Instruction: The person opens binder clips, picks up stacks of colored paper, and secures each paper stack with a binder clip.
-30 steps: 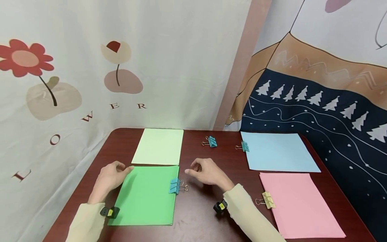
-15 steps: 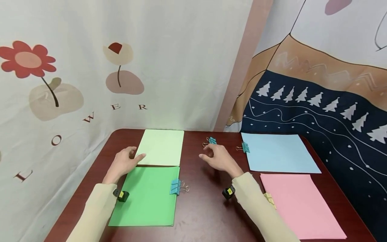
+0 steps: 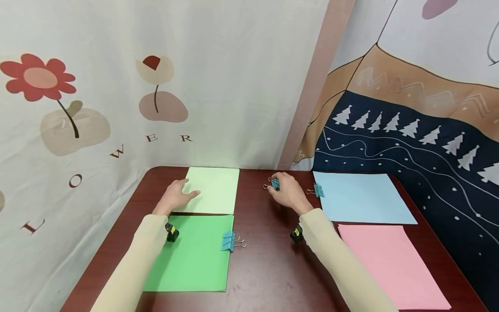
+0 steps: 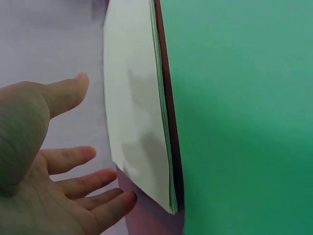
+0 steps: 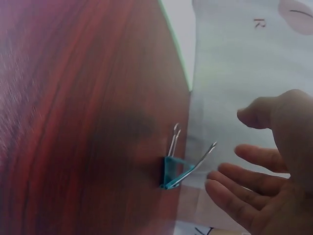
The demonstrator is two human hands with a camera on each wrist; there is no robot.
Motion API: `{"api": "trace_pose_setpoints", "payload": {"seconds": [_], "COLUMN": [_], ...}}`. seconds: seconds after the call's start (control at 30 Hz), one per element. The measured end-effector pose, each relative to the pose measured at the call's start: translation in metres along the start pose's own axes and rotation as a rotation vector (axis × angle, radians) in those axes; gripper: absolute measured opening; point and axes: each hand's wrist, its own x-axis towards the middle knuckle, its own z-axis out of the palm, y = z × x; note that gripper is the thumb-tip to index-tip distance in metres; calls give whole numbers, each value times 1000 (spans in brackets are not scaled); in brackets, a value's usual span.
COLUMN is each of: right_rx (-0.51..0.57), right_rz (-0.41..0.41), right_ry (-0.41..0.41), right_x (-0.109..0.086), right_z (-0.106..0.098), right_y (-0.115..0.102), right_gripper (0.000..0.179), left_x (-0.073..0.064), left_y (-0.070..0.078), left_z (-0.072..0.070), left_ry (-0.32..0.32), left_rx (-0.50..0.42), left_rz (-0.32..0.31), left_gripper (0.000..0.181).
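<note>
My left hand (image 3: pixel 173 198) hovers over the left edge of a stack of pale green paper (image 3: pixel 216 190), thumb and fingers spread with nothing between them. In the left wrist view, a gap shows between those fingers and the paper stack (image 4: pixel 134 98). At the back of the table lies a loose teal binder clip (image 3: pixel 275 185), its wire handles splayed. Above it is my right hand (image 3: pixel 288 193), which partly hides it in the head view. The right wrist view shows the fingers apart from the binder clip (image 5: pixel 175 172), holding nothing.
Bright green paper (image 3: pixel 195 260) bears a blue binder clip (image 3: pixel 228 241) on its right edge. To the right lie blue paper (image 3: pixel 362 197) with a teal clip (image 3: pixel 319 190) and pink paper (image 3: pixel 393 260). Behind the dark red table (image 3: pixel 265 268) hangs a printed curtain (image 3: pixel 234 86).
Both hands have moved away from the body: the left from beside the bright green paper to over the pale green stack, the right from mid-table to over the loose binder clip.
</note>
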Motion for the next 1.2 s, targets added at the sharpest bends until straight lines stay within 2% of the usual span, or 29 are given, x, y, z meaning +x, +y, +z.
{"api": "trace_pose_setpoints", "payload": {"seconds": [0.17, 0.3, 0.43, 0.63, 0.8, 0.9, 0.97, 1.07, 1.2], "right_rx": [-73, -147, -216, -284, -287, -284, -269, -220, -104], "right_rz": [31, 25, -6, -17, -5, 14, 29, 61, 115], "right_ry": [-18, -44, -18, 54, 63, 54, 63, 84, 112], "right_x": [12, 21, 25, 28, 29, 29, 29, 30, 31], "right_z": [7, 17, 27, 34, 34, 32, 30, 27, 22], "right_y": [6, 7, 5, 1, 0, 1, 3, 7, 14], "right_gripper": [52, 52, 43, 23, 17, 18, 19, 26, 34], "left_x": [14, 19, 22, 25, 24, 25, 26, 28, 29], "left_y": [3, 6, 9, 14, 19, 20, 20, 20, 19], "left_z": [4, 7, 9, 12, 12, 12, 12, 12, 11], "left_ry": [-20, -28, -22, -9, -26, -25, -13, -2, -8], "left_rx": [34, 69, 111, 118, 161, 187, 189, 183, 181], "left_rz": [11, 14, 15, -19, -61, -68, -69, -67, -81], "left_gripper": [80, 72, 65, 55, 51, 51, 45, 36, 40]}}
